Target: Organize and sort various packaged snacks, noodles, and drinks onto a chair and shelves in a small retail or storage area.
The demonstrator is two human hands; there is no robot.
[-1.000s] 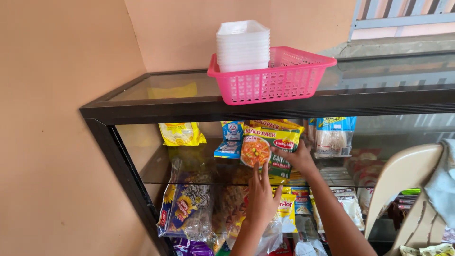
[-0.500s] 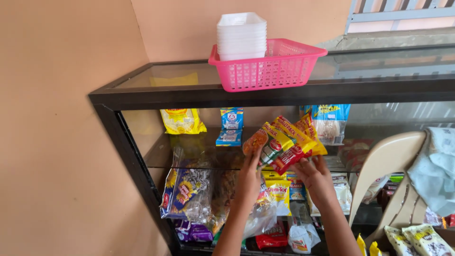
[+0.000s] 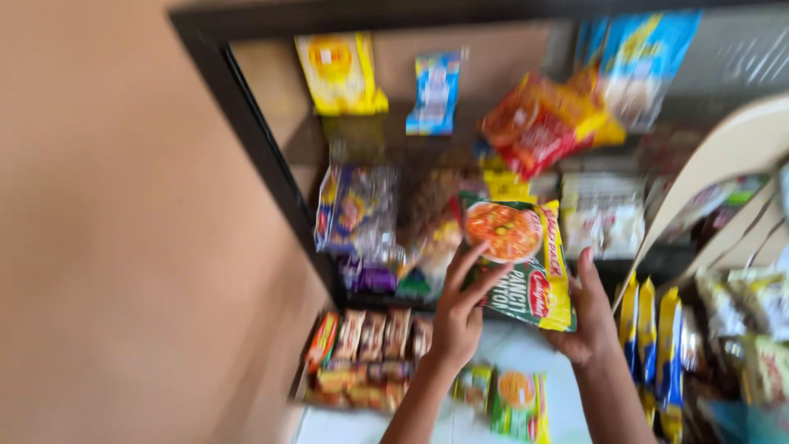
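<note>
Change since earlier: half a second ago both hands were reaching up at the red and yellow packets on the cabinet's upper shelf; now they are lower, holding a single noodle packet in front of the lower shelves. The view has tipped down, so the pink basket and white containers on top are out of sight, and the picture is blurring with motion.
Noodle packet: green and yellow with a round orange dish picture, tilting, held between both hands in front of the cabinet.
Left hand: rising from below, fingers spreading up against the packet's left edge and face, gripping it.
Right hand: cupping the packet's lower right corner, thumb pointing up beside it, grasping.
Upper shelf: red and orange packets lying heaped, a yellow packet and a blue sachet standing to the left.
Floor: a tray of brown packets lying below the left hand; another green packet between the forearms.
Right side: a beige chair standing near the right hand.
</note>
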